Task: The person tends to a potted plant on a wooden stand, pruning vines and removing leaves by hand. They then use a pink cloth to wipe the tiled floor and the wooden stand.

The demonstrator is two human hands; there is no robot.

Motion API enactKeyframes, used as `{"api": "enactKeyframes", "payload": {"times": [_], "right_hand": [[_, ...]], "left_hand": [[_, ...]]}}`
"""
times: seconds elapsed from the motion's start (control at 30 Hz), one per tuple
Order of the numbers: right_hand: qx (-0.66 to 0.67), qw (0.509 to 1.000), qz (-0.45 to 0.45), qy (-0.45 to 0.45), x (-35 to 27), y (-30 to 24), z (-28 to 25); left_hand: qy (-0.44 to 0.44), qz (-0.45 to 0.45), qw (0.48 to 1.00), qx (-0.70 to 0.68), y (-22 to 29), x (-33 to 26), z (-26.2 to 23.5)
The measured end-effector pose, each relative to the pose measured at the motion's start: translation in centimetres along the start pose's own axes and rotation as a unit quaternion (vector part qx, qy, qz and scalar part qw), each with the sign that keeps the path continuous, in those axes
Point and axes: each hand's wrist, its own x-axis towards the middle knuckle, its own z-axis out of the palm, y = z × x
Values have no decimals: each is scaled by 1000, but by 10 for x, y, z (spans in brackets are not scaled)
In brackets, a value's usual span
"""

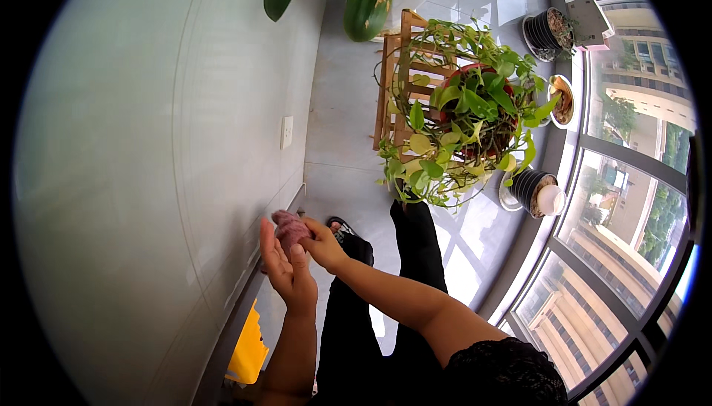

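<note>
A crumpled pinkish-purple cloth (pixel 288 229) sits low and left of centre in the frame, held between both hands close to the pale wall (pixel 148 146). The left hand (pixel 285 272) is spread open, palm up against the underside of the cloth, fingers straight and cradling rather than closing. The right hand (pixel 320 243) comes across from the right with fingers curled, pinching the cloth's edge.

To handle the wad well, the open palm should stay flat beneath it as a support while the pinching fingers do the gathering or folding, so no corner slips loose; that is a judgement from the pose.

Below the hands are dark trousers and a sandalled foot (pixel 340 226) on the grey tiled floor (pixel 348 131). A yellow object (pixel 248 350) lies at the lower left by the wall's base. Above centre, a trailing pothos in a red pot (pixel 467 120) stands on a wooden rack (pixel 397 87), with small dark pots (pixel 534 187) along the curved window (pixel 630 169) at right.
</note>
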Motion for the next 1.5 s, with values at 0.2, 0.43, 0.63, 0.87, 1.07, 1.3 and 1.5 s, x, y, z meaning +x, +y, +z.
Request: {"api": "enactKeyframes", "payload": {"times": [0.2, 0.43, 0.63, 0.87, 1.07, 1.3, 1.5], "right_hand": [[-50, 994, 95, 36, -88, 28, -166], [-53, 977, 136, 154, -64, 15, -387], [-311, 906, -52, 282, -8, -26, -513], [-265, 924, -145, 234, 49, -25, -524], [-244, 935, -165, 195, 56, -32, -527], [-225, 934, -193, 199, 22, -78, -564], [-207, 922, -235, 226, -3, -136, -607]], "left_hand": [[-46, -116, 992, -21, -120, 19, 58], [-213, -139, 954, -156, -321, 121, 228], [-322, -164, 893, -270, -356, 185, 298], [-379, -138, 847, -346, -378, 199, 345], [-409, -125, 800, -421, -371, 216, 357], [-402, -156, 743, -512, -379, 165, 411], [-224, 4, 935, -276, -419, 130, 496]]}}
